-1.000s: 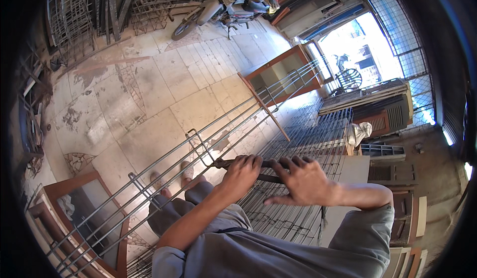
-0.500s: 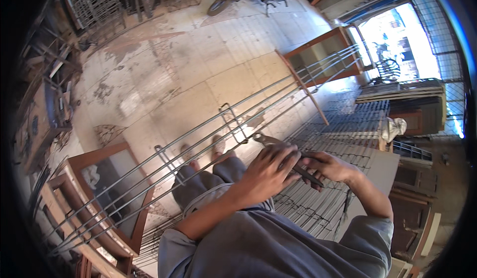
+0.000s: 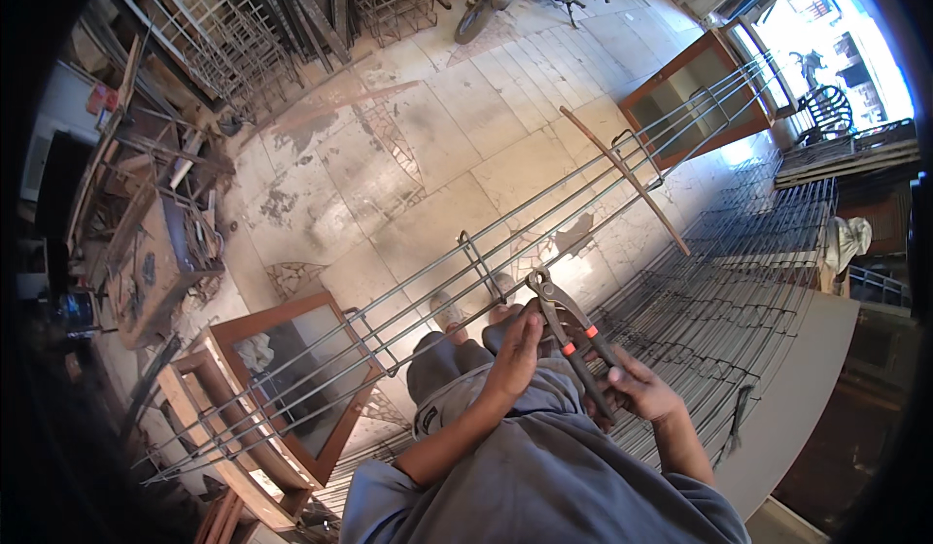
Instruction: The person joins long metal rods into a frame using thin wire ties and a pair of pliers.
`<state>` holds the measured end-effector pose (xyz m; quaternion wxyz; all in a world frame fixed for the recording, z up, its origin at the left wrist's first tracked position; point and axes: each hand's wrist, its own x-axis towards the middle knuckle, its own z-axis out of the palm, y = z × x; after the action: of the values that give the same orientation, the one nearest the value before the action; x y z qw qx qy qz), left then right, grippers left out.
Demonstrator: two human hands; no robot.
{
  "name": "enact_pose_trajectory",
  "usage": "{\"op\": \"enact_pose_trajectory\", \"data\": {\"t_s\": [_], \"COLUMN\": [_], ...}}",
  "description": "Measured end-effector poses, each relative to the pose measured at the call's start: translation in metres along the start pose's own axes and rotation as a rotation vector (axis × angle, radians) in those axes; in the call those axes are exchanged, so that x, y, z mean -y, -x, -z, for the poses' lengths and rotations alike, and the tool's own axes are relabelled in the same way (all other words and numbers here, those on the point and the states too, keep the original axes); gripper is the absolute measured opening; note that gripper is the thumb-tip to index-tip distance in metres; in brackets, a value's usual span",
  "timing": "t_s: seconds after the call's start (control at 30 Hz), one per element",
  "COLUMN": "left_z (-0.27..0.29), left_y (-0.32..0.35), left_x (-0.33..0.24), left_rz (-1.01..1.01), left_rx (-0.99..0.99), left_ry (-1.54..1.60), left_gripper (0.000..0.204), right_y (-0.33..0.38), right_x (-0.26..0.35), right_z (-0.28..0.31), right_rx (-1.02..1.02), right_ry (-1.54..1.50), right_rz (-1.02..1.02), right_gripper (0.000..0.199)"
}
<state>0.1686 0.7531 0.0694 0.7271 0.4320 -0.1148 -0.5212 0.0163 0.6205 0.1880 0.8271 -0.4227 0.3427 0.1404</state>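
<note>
My right hand point(image 3: 641, 391) is closed around the dark handles of a pair of pincers point(image 3: 573, 328) with orange-red bands. The handles stand slightly apart and the rounded metal jaws point away from me. Beside the pincers, my left hand point(image 3: 515, 357) is open with its fingers stretched out; some of its fingers are hidden behind the tool. Just beyond both hands runs a long cage of steel rods, with a bent wire stirrup point(image 3: 478, 264) around them near the middle. A rusty bar point(image 3: 622, 167) lies across the cage farther right.
Wood-framed glass panels hold up the cage, one at near left point(image 3: 222, 335) and one at far right point(image 3: 671, 162). Layered wire frames point(image 3: 671, 325) lie at my right. A motorbike point(image 3: 476, 15) stands at the back; scrap wood and metal point(image 3: 146, 272) lie at left.
My left hand has come off the pincers and opened. The pincers have tilted up, so their jaws and banded handles show. The whole view has shifted, with the scene farther right.
</note>
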Motion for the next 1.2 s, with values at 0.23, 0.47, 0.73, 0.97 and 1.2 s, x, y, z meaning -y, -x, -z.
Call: {"op": "enact_pose_trajectory", "data": {"t_s": [0.23, 0.47, 0.73, 0.97, 1.2], "left_z": [-0.035, -0.038, -0.036, -0.056, 0.015], "left_y": [-0.004, -0.009, 0.048, 0.079, 0.123], "left_x": [-0.035, -0.062, -0.068, -0.027, -0.059], "left_rz": [0.071, -0.248, -0.374, -0.316, -0.177], "left_rx": [-0.200, -0.679, -0.852, -1.102, -1.197], "left_ry": [-0.481, -0.233, 0.183, 0.057, -1.097], "left_gripper": [0.032, 0.037, 0.038, 0.025, 0.028], "right_y": [-0.020, -0.027, -0.101, -0.136, -0.126], "right_x": [-0.017, 0.010, 0.041, 0.033, 0.035], "right_z": [0.041, 0.080, 0.072, 0.063, 0.059], "right_rx": [-0.005, 0.187, -0.422, -0.569, -0.642], "right_ry": [0.511, 0.168, 1.191, 1.446, 1.539], "right_rz": [0.379, 0.152, 0.712, 0.849, 0.810], "right_gripper": [0.036, 0.037, 0.040, 0.038, 0.042]}}
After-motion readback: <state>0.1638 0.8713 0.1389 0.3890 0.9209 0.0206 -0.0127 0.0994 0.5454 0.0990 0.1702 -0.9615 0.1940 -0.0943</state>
